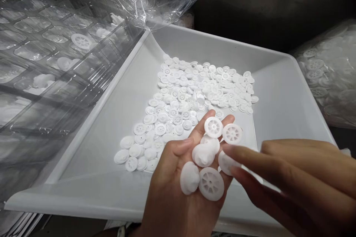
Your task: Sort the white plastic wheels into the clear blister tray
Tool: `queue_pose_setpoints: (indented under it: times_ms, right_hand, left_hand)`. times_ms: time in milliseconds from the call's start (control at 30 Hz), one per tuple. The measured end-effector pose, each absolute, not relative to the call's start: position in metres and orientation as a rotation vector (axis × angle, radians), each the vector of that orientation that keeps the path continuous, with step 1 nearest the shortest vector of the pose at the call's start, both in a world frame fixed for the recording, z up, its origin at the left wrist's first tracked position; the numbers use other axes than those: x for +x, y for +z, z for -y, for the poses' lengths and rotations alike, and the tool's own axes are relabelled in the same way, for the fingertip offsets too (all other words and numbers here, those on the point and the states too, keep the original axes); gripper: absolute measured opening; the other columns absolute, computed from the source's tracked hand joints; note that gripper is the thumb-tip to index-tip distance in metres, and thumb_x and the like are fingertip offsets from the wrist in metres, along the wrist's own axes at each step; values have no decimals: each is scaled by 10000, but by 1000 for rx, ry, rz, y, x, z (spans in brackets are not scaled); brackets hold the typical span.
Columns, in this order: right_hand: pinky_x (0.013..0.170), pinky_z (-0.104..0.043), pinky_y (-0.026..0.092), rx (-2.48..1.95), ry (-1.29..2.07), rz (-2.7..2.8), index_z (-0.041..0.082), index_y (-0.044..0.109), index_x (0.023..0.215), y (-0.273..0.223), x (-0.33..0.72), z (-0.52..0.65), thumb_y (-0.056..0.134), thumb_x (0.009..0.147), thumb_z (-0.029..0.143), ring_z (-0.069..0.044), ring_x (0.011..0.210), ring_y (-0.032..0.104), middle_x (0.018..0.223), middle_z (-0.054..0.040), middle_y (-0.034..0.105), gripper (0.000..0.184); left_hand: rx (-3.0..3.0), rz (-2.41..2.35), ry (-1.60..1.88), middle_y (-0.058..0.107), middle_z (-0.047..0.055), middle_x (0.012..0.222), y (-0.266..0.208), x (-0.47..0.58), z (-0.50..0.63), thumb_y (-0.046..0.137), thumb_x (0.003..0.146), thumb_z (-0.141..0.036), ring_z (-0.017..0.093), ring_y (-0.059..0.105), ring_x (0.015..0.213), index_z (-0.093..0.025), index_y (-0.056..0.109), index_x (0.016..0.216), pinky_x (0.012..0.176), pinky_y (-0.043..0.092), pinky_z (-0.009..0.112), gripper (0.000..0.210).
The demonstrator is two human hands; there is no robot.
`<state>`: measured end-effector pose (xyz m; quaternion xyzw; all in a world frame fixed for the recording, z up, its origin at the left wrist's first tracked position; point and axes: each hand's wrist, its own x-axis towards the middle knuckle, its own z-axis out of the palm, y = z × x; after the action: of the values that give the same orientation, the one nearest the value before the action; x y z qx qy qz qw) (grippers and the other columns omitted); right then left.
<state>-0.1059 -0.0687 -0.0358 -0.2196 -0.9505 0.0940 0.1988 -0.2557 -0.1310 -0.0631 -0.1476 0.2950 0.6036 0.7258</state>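
My left hand (179,200) is turned palm up and cupped over the near part of a white bin (100,129). Several white plastic gears (211,183) rest on its palm and fingers, some showing spoked faces and others smooth backs. From the right, my right hand (294,177) reaches across and pinches one white gear (226,162) between thumb and finger, at the edge of the left palm. Below and beyond the hands, many similar gears (178,118) lie in a loose layer on the bin floor.
Left of the bin, a clear plastic compartment tray (36,24) has white gears in some pockets, including a spoked one (82,40). Crumpled clear plastic film (155,0) hangs over the bin's far left corner. At the right stands a clear bag (330,70) filled with white gears.
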Motion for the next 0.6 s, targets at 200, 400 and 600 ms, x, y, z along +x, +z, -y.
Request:
queue_pose_setpoints:
  times_ms: [200,400,600]
  right_hand:
    - [474,-178,440,-723,670,2610,220,637,1202,-46,-113,63,601,994,255,-37,491,541,714,63,650,214]
    - [393,-138,409,-776,964,2398,272,691,1121,-46,-116,63,651,932,204,-49,488,536,741,51,676,204]
    - [496,-126,403,-889,910,2486,278,615,1262,-32,-109,62,595,937,124,-40,523,435,658,69,487,360]
  left_hand:
    - [-376,-537,1248,756,61,1180,-66,-253,132,577,850,-304,286,656,1219,-246,659,1305,1087,490,436,465]
    - [-374,-531,1251,750,69,1206,-67,-253,128,600,838,-308,287,658,1214,-233,713,1225,1075,499,418,410]
    - [-483,-649,1275,764,45,1191,-61,-255,125,644,836,-322,227,703,1142,-253,708,1176,884,598,280,353]
